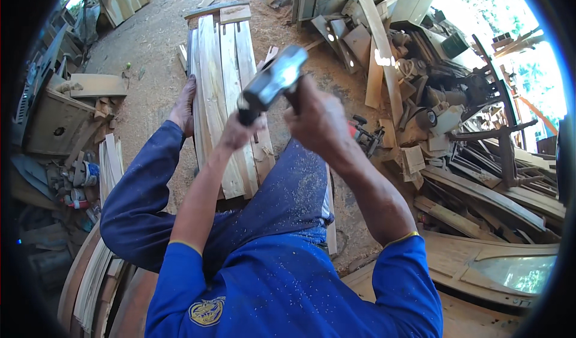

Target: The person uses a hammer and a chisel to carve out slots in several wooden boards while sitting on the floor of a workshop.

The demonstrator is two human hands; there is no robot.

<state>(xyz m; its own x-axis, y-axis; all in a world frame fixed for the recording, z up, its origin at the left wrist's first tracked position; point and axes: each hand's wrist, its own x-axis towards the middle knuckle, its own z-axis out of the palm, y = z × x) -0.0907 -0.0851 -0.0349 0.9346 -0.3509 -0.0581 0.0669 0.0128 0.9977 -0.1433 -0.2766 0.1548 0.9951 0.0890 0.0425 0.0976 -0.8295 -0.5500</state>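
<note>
**Both hands raised and closed in front of the chest**

Both forearms are bare below short blue sleeves and rise from the lower edge, converging toward the middle. The left hand (240,131) is lifted with its wrist bent, the fingers wrapped around the lower end of a dark tool (271,81). The right hand (318,119) sits just beside it and slightly higher, back of the hand upward, fingers curled tight on the same tool. Both elbows are bent and spread outward.

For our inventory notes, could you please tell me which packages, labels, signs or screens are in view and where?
Cans: on the floor at left among scrap, small, round, blue, white and red.
Badge: low on the blue shirt, roundish, yellow.
Tool: gripped by left hand and right hand, dark grey; no clear label.
No signs or screens.
</note>
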